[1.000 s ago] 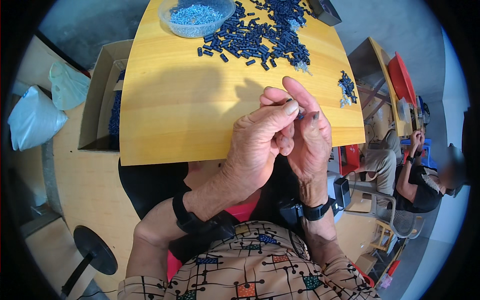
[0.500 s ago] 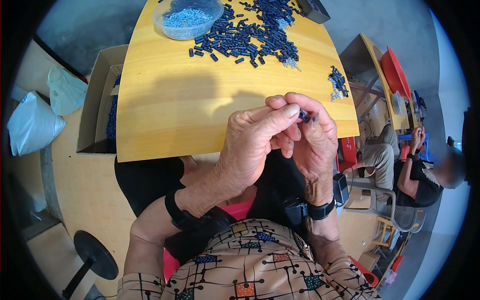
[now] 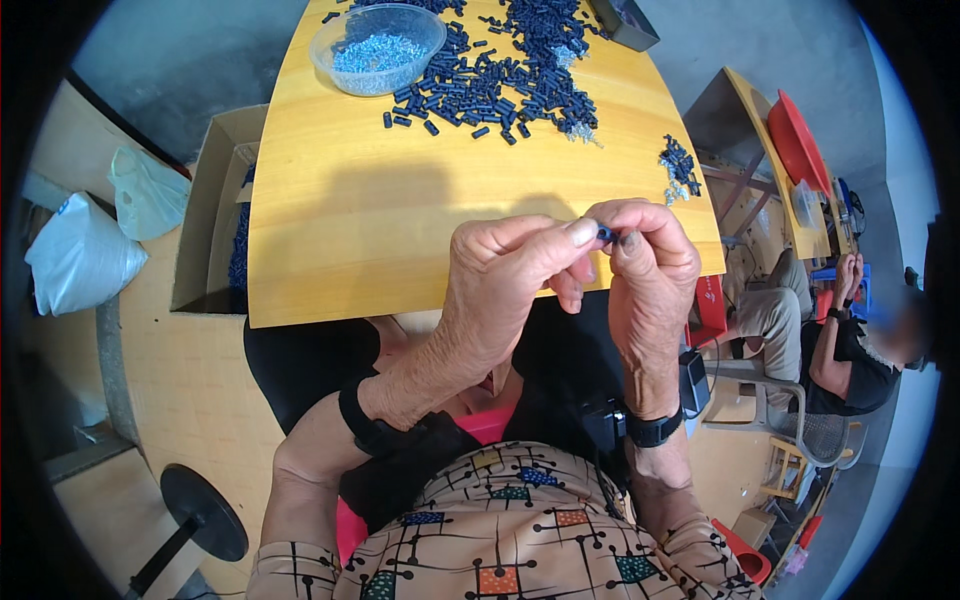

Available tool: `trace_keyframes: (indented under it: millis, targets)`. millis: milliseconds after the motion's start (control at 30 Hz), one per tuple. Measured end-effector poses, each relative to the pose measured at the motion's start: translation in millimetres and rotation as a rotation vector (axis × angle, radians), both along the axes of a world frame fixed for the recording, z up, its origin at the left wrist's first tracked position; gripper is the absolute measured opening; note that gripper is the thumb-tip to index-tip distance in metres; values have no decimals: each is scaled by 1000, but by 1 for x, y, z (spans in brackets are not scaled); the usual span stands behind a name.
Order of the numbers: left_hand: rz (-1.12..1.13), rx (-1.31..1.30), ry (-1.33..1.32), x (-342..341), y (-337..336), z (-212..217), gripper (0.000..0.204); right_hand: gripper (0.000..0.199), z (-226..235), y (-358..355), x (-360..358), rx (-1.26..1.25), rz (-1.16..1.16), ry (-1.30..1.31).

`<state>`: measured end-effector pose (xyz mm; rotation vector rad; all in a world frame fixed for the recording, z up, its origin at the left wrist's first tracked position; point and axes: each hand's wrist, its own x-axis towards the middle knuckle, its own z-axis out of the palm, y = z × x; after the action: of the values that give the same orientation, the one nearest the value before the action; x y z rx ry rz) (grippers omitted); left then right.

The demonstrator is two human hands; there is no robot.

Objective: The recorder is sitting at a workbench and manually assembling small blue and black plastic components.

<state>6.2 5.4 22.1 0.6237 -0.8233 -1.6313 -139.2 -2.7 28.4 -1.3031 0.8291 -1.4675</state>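
Observation:
A small dark cylindrical plastic piece (image 3: pixel 606 235) is pinched between my two hands, above the near edge of the yellow wooden table (image 3: pixel 330 270). My left hand (image 3: pixel 505 270) grips it with the thumb on the near end. From the other side, the thumb and bent forefinger of my right hand (image 3: pixel 650 270) close on it too. Most of the piece is hidden by the fingertips. Farther up the table lies a wide heap of similar dark pieces (image 3: pixel 490 90). Beside the heap stands a clear round tub (image 3: pixel 328 62) of small silvery-blue parts (image 3: pixel 380 54).
A small pile of dark and silvery parts (image 3: pixel 679 167) lies by the table's right edge. An open cardboard box (image 3: pixel 200 240) stands left of the table, near white bags (image 3: pixel 78 255). At right, another person (image 3: pixel 845 360) sits by a table with a red basin (image 3: pixel 797 142).
My right hand has shifted slightly right, and its fingers no longer overlap the left hand as much. The piece stays between the fingertips. The whole view has shifted slightly.

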Motion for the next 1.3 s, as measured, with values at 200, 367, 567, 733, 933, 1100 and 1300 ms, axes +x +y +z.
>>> trace_keyframes:
  millis: [200,367,567,733,933,1100,1300]
  targets:
    - [-37,38,-28,5,-3,2,21,11,6,-1,-4,-64,-62,198]
    - [-102,-67,-197,14,-10,3,18,12,10,-6,-14,-105,42,298]
    - [-140,-200,-432,22,-12,13,14,14,12,-6,-16,-35,166,192]
    - [-125,-208,-473,21,-8,15,14,12,11,-6,-18,16,220,109]
    - [-110,-306,-497,19,-10,9,14,11,7,-5,-25,-11,210,200]
    - [-143,-307,-493,16,-9,6,17,11,7,-2,-25,-115,173,282]
    - [-143,-170,-458,10,-9,6,22,11,5,-8,-26,-336,64,474]
